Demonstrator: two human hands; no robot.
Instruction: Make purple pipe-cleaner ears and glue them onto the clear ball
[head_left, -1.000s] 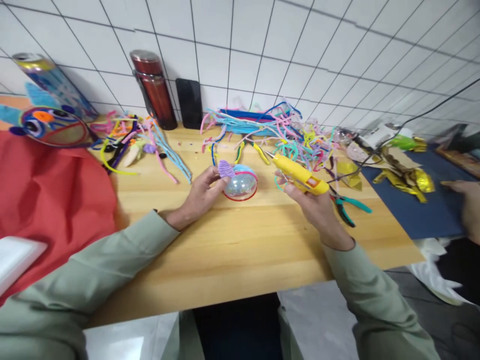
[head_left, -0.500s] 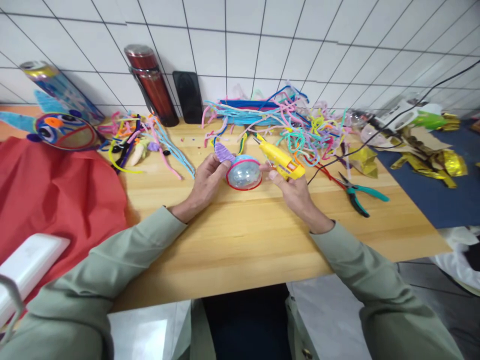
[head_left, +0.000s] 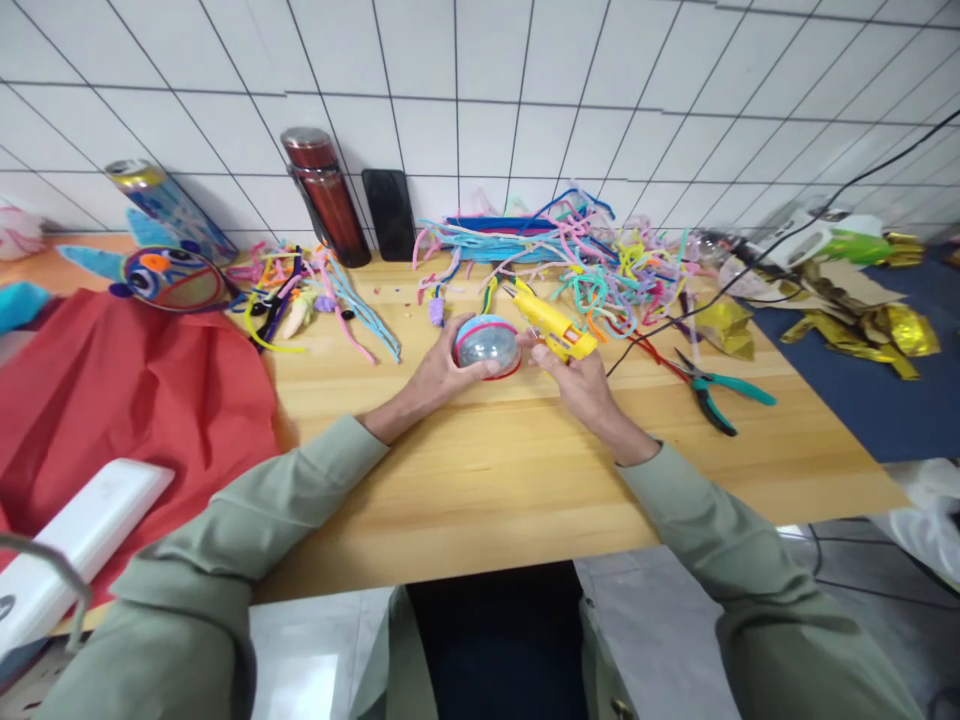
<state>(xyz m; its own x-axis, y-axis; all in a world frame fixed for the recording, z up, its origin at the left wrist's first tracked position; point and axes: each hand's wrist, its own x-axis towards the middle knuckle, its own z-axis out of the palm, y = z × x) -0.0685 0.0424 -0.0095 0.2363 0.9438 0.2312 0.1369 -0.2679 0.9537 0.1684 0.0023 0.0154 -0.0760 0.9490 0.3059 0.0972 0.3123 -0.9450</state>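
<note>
Left hand (head_left: 444, 372) shifted, holding dome (head_left: 489, 350); right hand (head_left: 586, 388) holds glue gun (head_left: 556, 326); both well inside tabletop edge (head_left: 465, 560).

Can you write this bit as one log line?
left hand: holds clear dome | right hand: holds yellow glue gun | teal-handled pliers: on table, right of glue gun

Your glossy clear-plastic dome (head_left: 487, 348), your smooth plastic glue gun (head_left: 551, 322), fuzzy pipe cleaners (head_left: 502, 238) before you, smooth wooden tabletop (head_left: 480, 480), matt red cloth (head_left: 202, 370), shiny metallic thermos (head_left: 336, 210)
</note>
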